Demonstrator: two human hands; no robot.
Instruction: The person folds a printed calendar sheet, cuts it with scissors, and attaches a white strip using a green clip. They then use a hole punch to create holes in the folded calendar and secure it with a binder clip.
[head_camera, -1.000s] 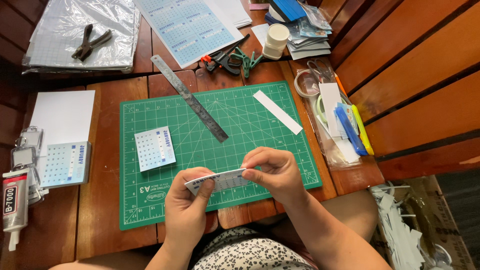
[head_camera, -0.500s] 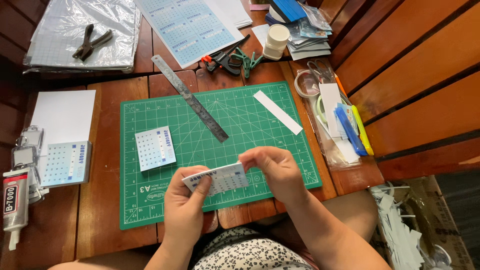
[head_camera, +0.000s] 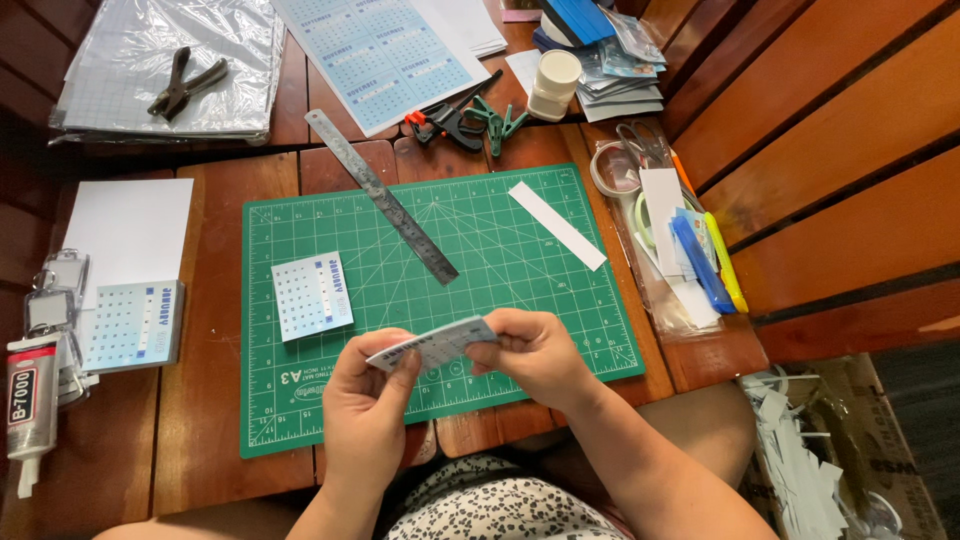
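Both hands up over the near edge of the green cutting mat (head_camera: 520, 250), sharing one small calendar card (head_camera: 432, 345). My left hand (head_camera: 368, 405) pinches the card's left end, thumb and fingers closed on it. My right hand (head_camera: 535, 355) grips the right end, fingers curled tight around the edge. The card is held off the mat, tilted, its right end higher, printed face partly toward the camera.

On the mat: another small calendar card (head_camera: 311, 295) lying flat at the left, a steel ruler (head_camera: 381, 195) running diagonally from the far left toward the middle, and a white paper strip (head_camera: 556, 225) at the far right.

Left of the mat on the wooden table (head_camera: 215, 400): a white sheet (head_camera: 130, 228), a stack of calendar cards (head_camera: 132, 325), a glue tube (head_camera: 28, 400) near the left edge. Far side: a large printed calendar sheet (head_camera: 385, 55), pliers (head_camera: 185, 85) on a plastic-wrapped pad, small clamps (head_camera: 470, 120), a white jar (head_camera: 553, 85). Right of the mat: a clear pouch (head_camera: 660, 290) with markers and scissors.
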